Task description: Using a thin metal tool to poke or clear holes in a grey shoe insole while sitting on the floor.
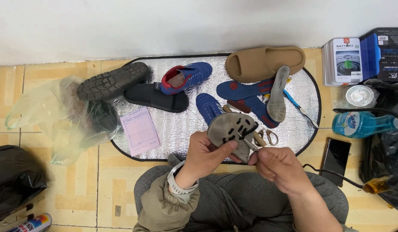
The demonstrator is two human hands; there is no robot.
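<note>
Grey insole (228,129) held in left hand (204,154), shoes (186,77) and scissors (267,136) behind

Olive sleeve (158,206), grey wristwatch (180,185) (grey trousers (233,202))

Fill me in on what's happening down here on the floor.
A person sits cross-legged facing a silver foil mat. The left hand holds up a worn grey insole with dark blotches, and the right hand works a thin tool against its edge. On the mat lie a tan slide sandal, a blue and red shoe, blue insoles, a black slide, an upturned black shoe and a pink paper form.
</note>
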